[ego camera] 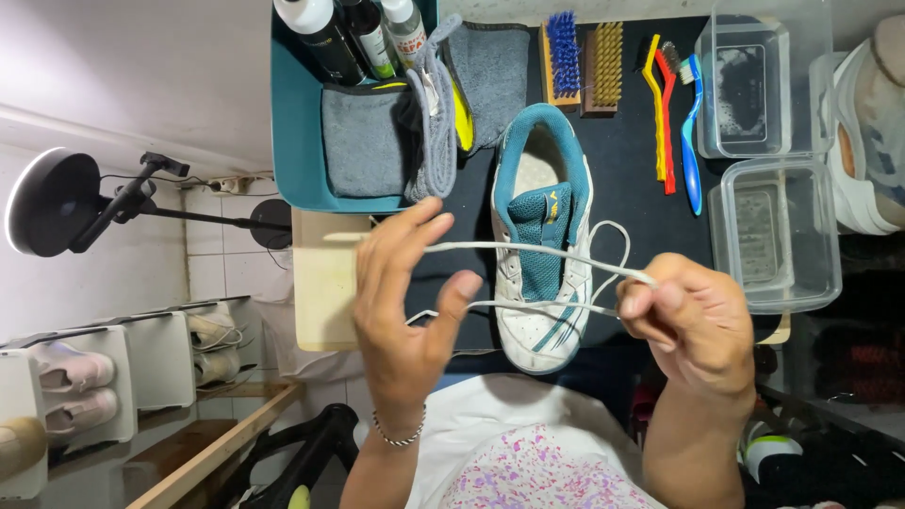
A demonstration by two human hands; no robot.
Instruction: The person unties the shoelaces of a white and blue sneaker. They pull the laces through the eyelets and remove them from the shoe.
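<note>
**White lace stretched between two hands above a sneaker**

Black matting (632, 203) covers the worktop, with a pale wooden board (320, 283) showing at its left edge and white wall tiles beyond that.

Nearest the camera, the left hand (407, 302) is raised with its fingers spread and loosely curled; a white shoelace (528, 250) runs across its fingertips and a second strand passes by the thumb. A beaded bracelet (398, 435) circles that wrist. The right hand (693, 320) is closed, pinching the lace's end between thumb and fingers. Both strands hang taut between the hands, just above the shoe.

Beneath the lace lies a white sneaker (542, 283) with teal lining and tongue, toe pointing toward the person, resting on the matting.

Farther off, a teal tray (294, 141) holds folded grey cloths (363, 141) and several bottles (349, 33). Right of it stand two wooden brushes (582, 66), one with blue bristles and one with tan. Then come three slim long-handled brushes (669, 123) in yellow, red and blue, and two clear plastic containers (773, 151). A ring light (52, 203) on a stand sits at far left.
</note>
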